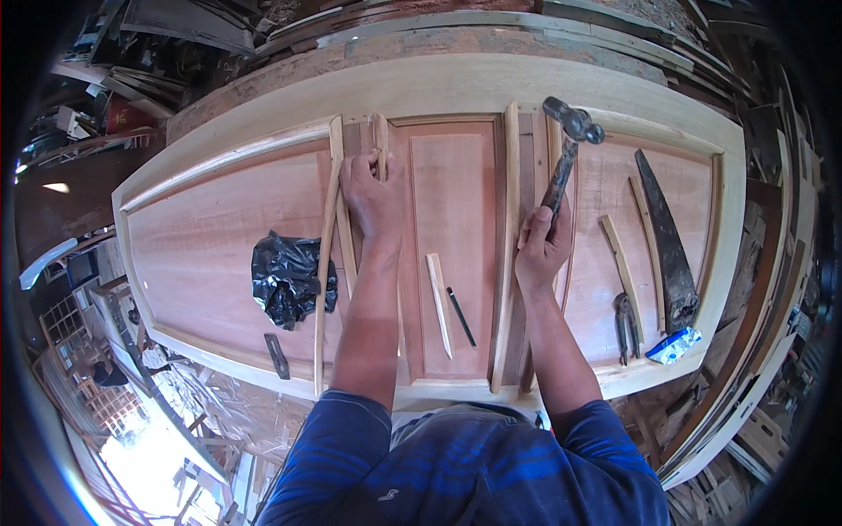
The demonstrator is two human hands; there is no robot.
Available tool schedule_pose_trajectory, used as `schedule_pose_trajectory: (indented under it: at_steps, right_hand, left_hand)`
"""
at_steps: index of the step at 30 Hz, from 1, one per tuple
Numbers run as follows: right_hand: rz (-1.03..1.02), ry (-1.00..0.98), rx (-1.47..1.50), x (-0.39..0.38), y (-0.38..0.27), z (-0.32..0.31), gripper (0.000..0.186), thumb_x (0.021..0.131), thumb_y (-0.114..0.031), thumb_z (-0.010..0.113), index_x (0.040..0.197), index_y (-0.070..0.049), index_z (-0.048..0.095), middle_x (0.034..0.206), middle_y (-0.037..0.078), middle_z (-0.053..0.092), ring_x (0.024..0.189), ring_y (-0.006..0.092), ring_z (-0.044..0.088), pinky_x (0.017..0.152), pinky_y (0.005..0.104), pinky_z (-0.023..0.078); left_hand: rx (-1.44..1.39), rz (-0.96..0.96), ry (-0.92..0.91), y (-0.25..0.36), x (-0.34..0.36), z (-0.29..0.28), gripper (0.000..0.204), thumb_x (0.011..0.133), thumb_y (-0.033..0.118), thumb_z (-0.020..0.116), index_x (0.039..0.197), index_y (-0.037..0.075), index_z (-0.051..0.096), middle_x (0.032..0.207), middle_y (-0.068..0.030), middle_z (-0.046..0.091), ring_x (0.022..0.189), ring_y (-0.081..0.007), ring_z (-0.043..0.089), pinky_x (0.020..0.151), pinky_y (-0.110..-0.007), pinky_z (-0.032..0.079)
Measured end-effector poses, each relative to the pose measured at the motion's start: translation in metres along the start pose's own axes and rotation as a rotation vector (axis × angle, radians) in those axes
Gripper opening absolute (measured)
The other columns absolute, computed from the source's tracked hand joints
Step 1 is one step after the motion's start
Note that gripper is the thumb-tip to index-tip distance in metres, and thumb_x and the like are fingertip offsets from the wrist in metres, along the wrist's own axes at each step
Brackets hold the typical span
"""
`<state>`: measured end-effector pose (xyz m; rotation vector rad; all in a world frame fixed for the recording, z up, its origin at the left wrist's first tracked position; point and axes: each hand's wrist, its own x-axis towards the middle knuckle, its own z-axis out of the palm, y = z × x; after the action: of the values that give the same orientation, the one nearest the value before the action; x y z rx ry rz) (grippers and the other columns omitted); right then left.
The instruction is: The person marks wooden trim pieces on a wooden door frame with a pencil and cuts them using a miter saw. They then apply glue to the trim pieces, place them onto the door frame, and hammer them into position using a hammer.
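Note:
A large wooden panelled door (544, 77) lies flat before me. The fingers of my left hand (373, 197) are closed on a narrow wooden strip (381, 140) by the door's far frame rail, left of the middle panel. In my right hand (544, 250) is a hammer (561, 175), gripped by its handle, with the head raised over the far right part of the door. A loose strip (330, 228) runs lengthwise just left of my left hand. Another upright strip (510, 202) stands left of my right hand. Below my hands, a pointed wood piece (440, 302) and a dark pencil (460, 316) rest on the middle panel.
On the left panel lie a crumpled black plastic bag (289, 276) and a flat dark tool (277, 356). The right panel holds a handsaw (668, 245), pincers (625, 324), thin wooden strips (646, 245) and a blue-white packet (674, 345). Stacked boards (517, 31) line the far side.

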<state>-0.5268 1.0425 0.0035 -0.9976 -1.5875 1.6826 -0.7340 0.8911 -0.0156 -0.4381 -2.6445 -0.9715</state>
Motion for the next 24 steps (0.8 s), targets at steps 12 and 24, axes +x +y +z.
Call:
schedule_pose_trajectory:
  at_steps: [12, 24]
  right_hand:
    - [0.013, -0.012, 0.016, -0.001, 0.008, 0.003, 0.063, 0.113, -0.042, 0.059, 0.155, 0.004, 0.047, 0.080, -0.005, 0.051, 0.065, 0.0022, 0.044, 0.056, 0.0196, 0.035]
    - [-0.062, -0.039, -0.040, -0.001, 0.020, -0.006, 0.064, 0.114, -0.037, 0.059, 0.159, 0.005, 0.045, 0.077, -0.006, 0.049, 0.064, 0.0027, 0.043, 0.055, 0.0207, 0.034]
  left_hand:
    - [-0.004, -0.127, -0.036, 0.007, 0.000, -0.002, 0.022, 0.084, 0.006, 0.084, 0.095, -0.003, 0.067, 0.093, -0.0142, 0.064, 0.081, -0.0279, 0.065, 0.074, -0.039, 0.055]
    - [-0.026, -0.095, -0.031, 0.006, 0.003, 0.003, 0.021, 0.085, 0.006, 0.083, 0.094, -0.002, 0.066, 0.094, -0.0131, 0.064, 0.081, -0.0252, 0.063, 0.074, -0.037, 0.056]
